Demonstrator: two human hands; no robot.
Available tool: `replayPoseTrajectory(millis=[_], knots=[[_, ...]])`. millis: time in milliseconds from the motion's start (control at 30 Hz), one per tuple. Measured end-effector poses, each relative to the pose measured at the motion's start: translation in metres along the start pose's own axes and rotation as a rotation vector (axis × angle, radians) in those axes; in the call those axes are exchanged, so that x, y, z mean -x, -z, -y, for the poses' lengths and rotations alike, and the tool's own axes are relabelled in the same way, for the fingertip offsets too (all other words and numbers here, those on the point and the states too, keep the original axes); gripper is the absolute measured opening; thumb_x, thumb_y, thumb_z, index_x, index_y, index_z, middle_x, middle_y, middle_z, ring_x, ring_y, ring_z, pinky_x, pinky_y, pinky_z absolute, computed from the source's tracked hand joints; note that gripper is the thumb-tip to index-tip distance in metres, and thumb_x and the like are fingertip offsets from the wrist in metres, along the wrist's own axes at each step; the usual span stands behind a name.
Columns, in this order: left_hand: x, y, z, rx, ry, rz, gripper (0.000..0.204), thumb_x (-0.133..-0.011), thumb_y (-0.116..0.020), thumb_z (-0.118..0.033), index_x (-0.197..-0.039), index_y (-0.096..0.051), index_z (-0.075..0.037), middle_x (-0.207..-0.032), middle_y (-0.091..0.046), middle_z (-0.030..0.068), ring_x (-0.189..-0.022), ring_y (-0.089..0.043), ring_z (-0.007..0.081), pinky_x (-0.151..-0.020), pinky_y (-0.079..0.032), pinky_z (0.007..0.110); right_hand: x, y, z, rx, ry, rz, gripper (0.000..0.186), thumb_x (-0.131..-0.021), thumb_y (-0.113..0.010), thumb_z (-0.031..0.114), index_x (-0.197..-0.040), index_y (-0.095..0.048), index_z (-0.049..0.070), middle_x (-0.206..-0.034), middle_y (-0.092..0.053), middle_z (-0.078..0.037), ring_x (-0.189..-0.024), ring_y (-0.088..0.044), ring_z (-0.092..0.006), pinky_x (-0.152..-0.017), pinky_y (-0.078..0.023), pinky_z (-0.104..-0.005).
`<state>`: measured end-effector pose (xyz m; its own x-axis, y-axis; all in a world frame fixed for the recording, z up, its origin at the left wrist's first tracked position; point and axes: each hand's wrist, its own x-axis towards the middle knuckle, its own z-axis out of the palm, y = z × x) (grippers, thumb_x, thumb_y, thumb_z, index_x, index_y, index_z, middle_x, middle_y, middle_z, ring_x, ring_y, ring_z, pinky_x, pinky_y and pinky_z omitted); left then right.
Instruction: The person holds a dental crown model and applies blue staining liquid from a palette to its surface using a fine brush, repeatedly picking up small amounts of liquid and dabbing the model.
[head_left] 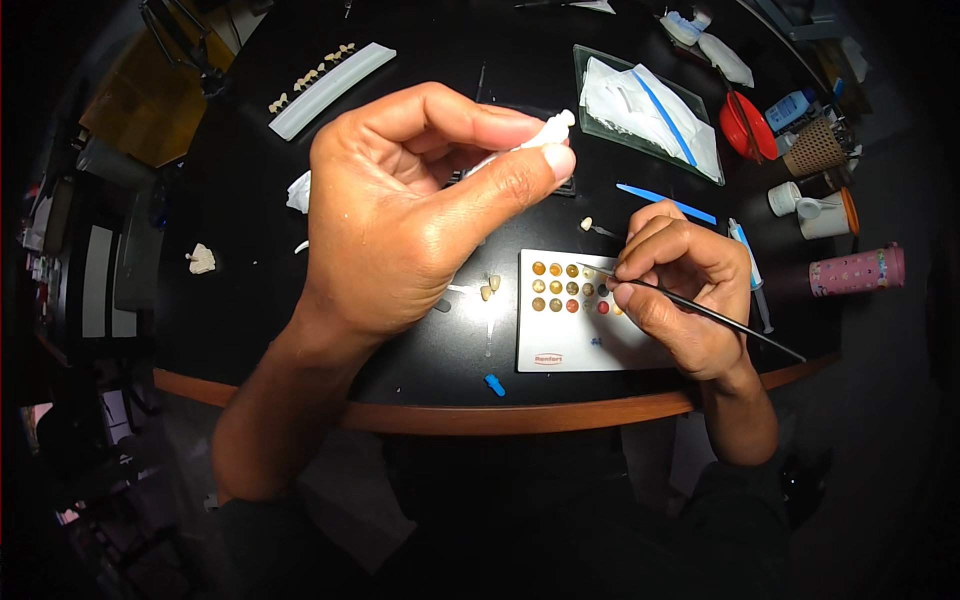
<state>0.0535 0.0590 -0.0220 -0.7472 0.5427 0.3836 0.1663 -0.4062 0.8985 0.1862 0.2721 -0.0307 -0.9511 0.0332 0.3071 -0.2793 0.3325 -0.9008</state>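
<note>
My left hand (400, 205), raised over the middle of the table, pinches a small white plaster-like piece (556, 128) between thumb and fingers. A knobbed end of it sticks out past the fingertips; the rest is hidden in the hand. In my right hand (690, 290) is a thin dark-handled brush (745, 327), its fine tip pointing left over the wells of a white mixing palette (540, 338). Rows of yellow, brown and reddish pastes (556, 287) fill the wells. My right fingers cover part of the palette. Left of it lie two tooth-coloured tabs (490, 288).
A white shade-guide holder (340, 90) with tooth tabs lies far left. Farther right are a glass slab (600, 128) with white tissue, a blue strip (665, 203), a syringe (758, 285), a red bowl (740, 125) and a pink flask (858, 271). A blue cap (495, 385) lies near the front edge.
</note>
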Motion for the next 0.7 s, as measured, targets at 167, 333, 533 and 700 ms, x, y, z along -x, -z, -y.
replayPoseTrajectory(millis=[167,333,533,700], knots=[[0.002,0.000,-0.005,-0.008,0.000,-0.007,0.012,-0.090,-0.071,0.009,-0.098,-0.068,0.001,-0.105,-0.074,0.0198,-0.099,-0.073,0.0201,-0.090,-0.059,0.031,-0.007,0.013,0.002,0.185,0.063,0.048,0.007,-0.074,-0.071,-0.004,-0.081,-0.073,-0.002,-0.078,-0.066,-0.004,-0.074,-0.055,-0.0073,-0.063,-0.040,-0.0231],[-0.001,0.002,0.003,-0.024,-0.043,0.046,0.012,-0.089,-0.072,0.009,-0.097,-0.068,0.001,-0.104,-0.074,0.0199,-0.096,-0.073,0.0187,-0.088,-0.058,0.030,-0.003,0.029,0.000,0.134,-0.149,-0.056,0.007,-0.077,-0.066,-0.004,-0.083,-0.070,-0.003,-0.074,-0.065,-0.004,-0.062,-0.050,-0.0022,-0.055,-0.034,-0.0198],[0.001,-0.003,-0.004,-0.047,0.056,-0.006,0.012,-0.088,-0.070,0.009,-0.095,-0.067,0.000,-0.106,-0.074,0.0194,-0.097,-0.072,0.0175,-0.088,-0.056,0.028,-0.005,0.047,0.004,0.193,-0.251,0.027,0.003,-0.076,-0.064,0.000,-0.078,-0.065,0.000,-0.073,-0.064,0.001,-0.059,-0.046,0.0006,-0.052,-0.031,-0.0184],[0.004,0.001,-0.001,-0.058,0.057,-0.002,0.011,-0.087,-0.073,0.003,-0.095,-0.067,-0.001,-0.106,-0.073,0.0166,-0.100,-0.072,0.0171,-0.089,-0.054,0.027,-0.008,0.065,0.015,0.254,-0.388,0.156,0.002,-0.072,-0.067,0.002,-0.074,-0.067,0.001,-0.073,-0.067,-0.001,-0.064,-0.057,-0.0021,-0.054,-0.036,-0.0185]])
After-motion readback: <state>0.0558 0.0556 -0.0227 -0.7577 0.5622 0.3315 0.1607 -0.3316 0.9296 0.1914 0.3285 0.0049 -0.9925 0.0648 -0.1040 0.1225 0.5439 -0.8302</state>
